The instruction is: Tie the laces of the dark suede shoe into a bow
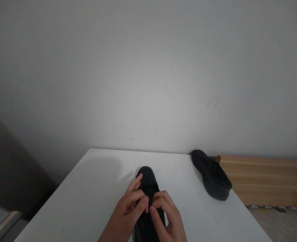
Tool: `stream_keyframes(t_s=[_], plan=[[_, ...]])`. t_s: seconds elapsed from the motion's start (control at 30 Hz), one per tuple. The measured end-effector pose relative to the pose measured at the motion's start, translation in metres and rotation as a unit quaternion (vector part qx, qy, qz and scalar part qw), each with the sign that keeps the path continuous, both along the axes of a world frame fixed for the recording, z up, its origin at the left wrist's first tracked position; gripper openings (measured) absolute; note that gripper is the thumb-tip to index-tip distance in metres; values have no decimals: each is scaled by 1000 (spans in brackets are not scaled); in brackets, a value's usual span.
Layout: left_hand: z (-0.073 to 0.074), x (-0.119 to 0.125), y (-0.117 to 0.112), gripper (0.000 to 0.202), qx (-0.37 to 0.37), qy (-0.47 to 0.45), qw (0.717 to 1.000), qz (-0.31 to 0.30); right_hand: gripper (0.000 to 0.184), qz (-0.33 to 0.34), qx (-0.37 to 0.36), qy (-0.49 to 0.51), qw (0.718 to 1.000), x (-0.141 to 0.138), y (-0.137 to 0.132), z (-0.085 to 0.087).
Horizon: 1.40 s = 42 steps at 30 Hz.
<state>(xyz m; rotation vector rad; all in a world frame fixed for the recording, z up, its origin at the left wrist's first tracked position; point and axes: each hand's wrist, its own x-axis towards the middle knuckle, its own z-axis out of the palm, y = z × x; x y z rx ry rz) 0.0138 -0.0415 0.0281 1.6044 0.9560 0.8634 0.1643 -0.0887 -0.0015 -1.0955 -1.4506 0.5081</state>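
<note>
At the bottom middle of the frame, a black shoe (pixel 146 176) lies on the white table (pixel 87 188), with its toe pointing up the picture. The left hand (pixel 128 210) and the right hand (pixel 168 216) meet over it, fingertips squeezed together on its dark laces (pixel 150 185). The shoe looks light, soft on top and stiff underneath, so its sides should give a good grip. The laces look thin and floppy. Another shoe (pixel 211 174) sits at the right, by a wooden board (pixel 264 178).
</note>
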Motion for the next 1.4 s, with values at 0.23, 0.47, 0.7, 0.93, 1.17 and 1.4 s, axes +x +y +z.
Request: stream_keyframes(t_s=[0.23, 0.47, 0.7, 0.93, 1.17, 1.4], plan=[[-10, 0, 3, 38, -38, -113, 993, -21, 25, -11, 4, 80, 997, -11, -4, -3], [-11, 8, -3, 34, -29, -131, 990, -32, 22, -32, -19, 68, 997, -18, -9, 5], [-9, 14, -10, 31, 26, -86, 995, -34, 26, -40, -13, 36, 998, -19, -11, 3], [-14, 14, -7, 30, -21, -124, 991, -46, 25, -48, -10, 21, 999, -19, -10, 6], [-10, 16, -4, 29, -16, -109, 990, -90, 29, -26, -18, 34, 999, -19, -9, 7], [-9, 3, 1, 31, -67, -172, 980, -75, 19, -14, -27, -1, 1000, -13, -9, 14]])
